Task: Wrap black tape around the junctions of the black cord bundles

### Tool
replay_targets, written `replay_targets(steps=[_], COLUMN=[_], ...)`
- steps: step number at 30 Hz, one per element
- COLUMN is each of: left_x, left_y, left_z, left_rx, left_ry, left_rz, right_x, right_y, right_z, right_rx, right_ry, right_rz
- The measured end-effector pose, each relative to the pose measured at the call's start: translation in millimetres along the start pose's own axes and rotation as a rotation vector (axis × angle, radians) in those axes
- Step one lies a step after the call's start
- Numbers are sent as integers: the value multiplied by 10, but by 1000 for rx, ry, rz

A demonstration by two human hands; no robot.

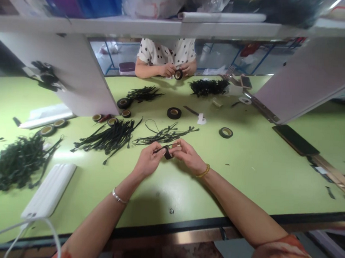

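Note:
In front of me, over the green table, my left hand [150, 159] pinches a thin black cable between thumb and fingertips. My right hand [188, 157] is closed at the fingertips on a small roll of black tape [167, 153], which sits between the two hands and touches the left thumb. The fingers partly hide both the cable and the roll. Just beyond my hands lies a loose bunch of thin black cables [160, 137]. To its left is a thicker pile of black cables [111, 136].
Across the table a co-worker's hands [175, 70] hold a tape roll. Black tape rolls [174, 113] lie about, one at right [226, 132]. A white power bank [49, 192] and a dark cable heap [20, 167] are at left; a phone [295, 140] is at right. A shelf [154, 28] spans above.

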State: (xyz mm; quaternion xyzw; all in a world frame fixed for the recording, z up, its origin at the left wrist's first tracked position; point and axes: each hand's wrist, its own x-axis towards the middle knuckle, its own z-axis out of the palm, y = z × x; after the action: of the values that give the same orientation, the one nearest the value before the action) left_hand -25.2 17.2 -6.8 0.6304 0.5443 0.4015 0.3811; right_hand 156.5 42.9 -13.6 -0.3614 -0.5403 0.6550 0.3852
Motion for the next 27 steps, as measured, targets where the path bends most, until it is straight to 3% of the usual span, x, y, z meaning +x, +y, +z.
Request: replay_targets(steps=[4, 9, 12, 15, 19, 23, 27], left_x=[-63, -131, -144, -150, -140, -93, -43], left_y=[-3, -86, -122, -123, -87, -59, -56], left_z=[14, 86, 128, 170, 182, 125, 76], left_rx=[248, 693, 845, 879, 738, 439, -21], left_ry=[-36, -71, -61, -110, -179, -92, -45], left_rz=[178, 569, 630, 542, 266, -12, -105], right_x=[17, -29, -45, -55, -101, -166, -191], right_y=[-101, -113, -71, -90, -184, -219, -179], right_z=[-35, 32, 103, 123, 76, 73, 107], right_rx=[77, 2, 80, 163, 143, -62, -215], right_ry=[124, 37, 174, 297, 271, 193, 187], right_rz=[171, 193, 149, 65, -70, -251, -340])
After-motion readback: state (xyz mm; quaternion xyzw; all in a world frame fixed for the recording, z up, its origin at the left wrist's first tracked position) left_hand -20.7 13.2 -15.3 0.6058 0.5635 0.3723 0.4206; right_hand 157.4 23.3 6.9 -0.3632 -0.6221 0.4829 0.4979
